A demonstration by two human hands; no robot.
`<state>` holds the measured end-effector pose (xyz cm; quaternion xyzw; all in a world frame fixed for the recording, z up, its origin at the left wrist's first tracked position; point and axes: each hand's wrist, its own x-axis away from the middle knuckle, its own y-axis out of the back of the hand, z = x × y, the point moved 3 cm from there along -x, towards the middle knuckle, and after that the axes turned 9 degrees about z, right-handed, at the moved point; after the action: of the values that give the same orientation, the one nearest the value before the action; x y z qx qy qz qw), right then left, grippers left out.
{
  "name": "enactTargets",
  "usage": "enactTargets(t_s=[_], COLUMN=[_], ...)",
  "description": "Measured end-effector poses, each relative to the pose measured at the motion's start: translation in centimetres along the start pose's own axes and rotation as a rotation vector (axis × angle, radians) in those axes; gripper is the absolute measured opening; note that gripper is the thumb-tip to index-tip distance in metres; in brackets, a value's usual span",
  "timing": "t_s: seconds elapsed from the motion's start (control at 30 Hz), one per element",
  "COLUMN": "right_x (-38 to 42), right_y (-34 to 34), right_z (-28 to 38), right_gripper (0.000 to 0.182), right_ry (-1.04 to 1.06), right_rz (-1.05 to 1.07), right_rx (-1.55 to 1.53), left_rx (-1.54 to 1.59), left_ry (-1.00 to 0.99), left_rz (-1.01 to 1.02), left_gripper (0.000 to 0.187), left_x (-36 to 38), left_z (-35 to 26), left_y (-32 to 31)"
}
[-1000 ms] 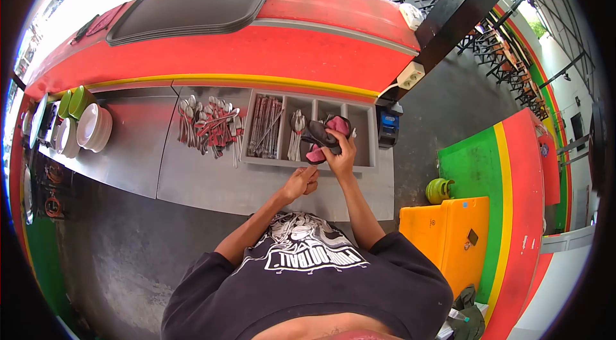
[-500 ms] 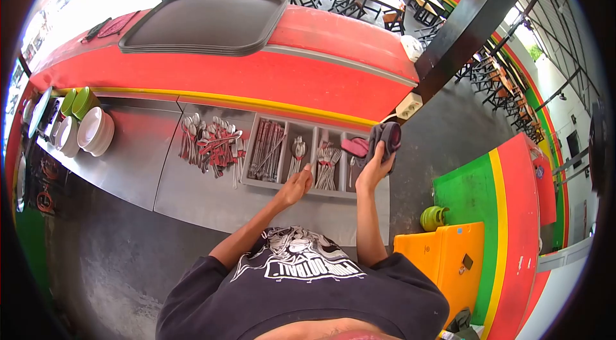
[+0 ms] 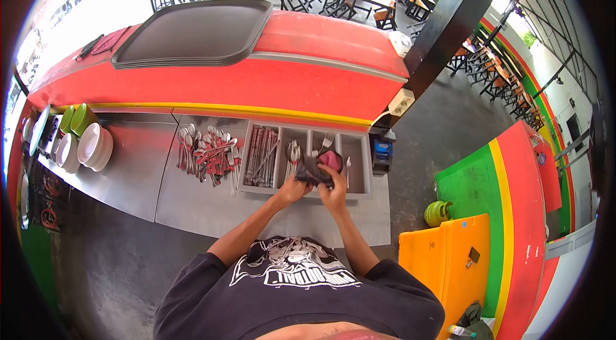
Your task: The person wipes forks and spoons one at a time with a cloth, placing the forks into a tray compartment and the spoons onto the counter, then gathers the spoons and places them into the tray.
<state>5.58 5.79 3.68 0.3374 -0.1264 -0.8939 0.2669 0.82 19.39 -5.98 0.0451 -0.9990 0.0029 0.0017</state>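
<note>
A grey divided cutlery tray (image 3: 358, 159) sits on the steel counter (image 3: 141, 154) and holds spoons, forks and chopsticks in its compartments. Both hands meet over the tray's third compartment. My right hand (image 3: 334, 190) grips a dark grey and pink cloth (image 3: 321, 167) bunched over the cutlery there. My left hand (image 3: 292, 190) touches the same cloth from the left side. What lies under the cloth is hidden.
A loose pile of red-handled spoons and forks (image 3: 208, 147) lies left of the tray. Stacked white and green bowls (image 3: 86, 141) stand at the far left. Dark trays (image 3: 192, 32) rest on the red counter top. A yellow bin (image 3: 446, 253) stands at the right.
My right hand brought the cloth down from the tray's right end to the third compartment. My left hand moved right and joined it on the cloth.
</note>
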Motion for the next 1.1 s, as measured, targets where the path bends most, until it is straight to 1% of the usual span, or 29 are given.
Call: enactTargets(t_s=[0.03,0.1,0.17,0.27,0.3,0.33,0.4,0.47,0.5,0.53,0.6,0.67,0.77,0.8,0.87,0.97,1.0,1.1], right_x=[-0.3,-1.1,-2.1,-3.5,-3.4,-3.2,-2.6,-1.2,-0.3,0.8,2.5,4.0,5.6,6.1,6.7,7.1,7.2,7.6], right_y=[0.4,1.5,2.6,4.5,5.1,5.5,6.1,6.0,5.9,5.8,5.3,4.7,3.8,3.4,3.2,3.3,3.4,3.4], right_z=[-0.8,-2.9,-4.0,-5.2,-5.9,-6.9,-8.3,-9.2,-9.8,-10.6,-10.6,-10.6,-10.1,-10.4,-10.8,-10.6,-10.6,-11.1], right_gripper=[0.04,0.043,0.04,0.033,0.032,0.03,0.027,0.027,0.027,0.031,0.032,0.034,0.034,0.03,0.027,0.023,0.022,0.023], right_ry=[-0.012,0.062,0.006,-0.208,-0.227,-0.242,-0.268,-0.333,-0.367,-0.448,-0.49,-0.527,-0.604,-0.612,-0.631,-0.661,-0.67,-0.671], right_rz=[-0.006,-0.084,-0.153,-0.274,-0.326,-0.377,-0.449,-0.462,-0.468,-0.412,-0.388,-0.375,-0.405,-0.416,-0.417,-0.424,-0.425,-0.468], right_rx=[0.024,0.126,0.183,0.145,0.095,0.045,-0.096,-0.202,-0.255,-0.229,-0.22,-0.207,-0.319,-0.4,-0.422,-0.458,-0.47,-0.493], left_rx=[0.014,0.042,0.245,0.009,-0.059,-0.142,-0.495,-0.837,-1.006,-1.174,-1.142,-1.046,-0.909,-0.851,-0.736,-0.789,-0.795,-0.704], left_ry=[0.016,0.048,0.197,0.232,0.246,0.244,0.005,-0.14,-0.167,-0.196,-0.148,-0.037,0.119,0.174,0.285,0.354,0.393,0.295], left_rz=[0.031,0.092,0.084,-0.014,-0.047,-0.081,-0.264,-0.343,-0.329,-0.312,-0.343,-0.296,-0.251,-0.255,-0.26,-0.177,-0.148,-0.116], left_gripper=[0.016,0.042,0.051,0.06,0.063,0.064,0.056,0.048,0.043,0.038,0.03,0.03,0.032,0.034,0.036,0.039,0.037,0.034], left_x=[0.3,1.0,1.3,1.4,1.4,1.0,0.3,0.3,-0.3,-0.8,-2.5,-3.6,-5.4,-5.6,-5.6,-6.4,-6.5,-5.9], left_z=[-1.0,-3.1,-4.6,-4.8,-4.7,-3.2,-0.7,1.4,2.0,3.0,7.7,8.1,9.9,9.2,6.9,8.7,8.5,7.5], left_y=[-0.3,-0.8,-1.9,-2.0,-2.0,-1.5,-1.5,-2.0,-2.1,-2.3,-1.7,-2.0,-2.5,-2.8,-3.7,-4.1,-4.2,-4.5])
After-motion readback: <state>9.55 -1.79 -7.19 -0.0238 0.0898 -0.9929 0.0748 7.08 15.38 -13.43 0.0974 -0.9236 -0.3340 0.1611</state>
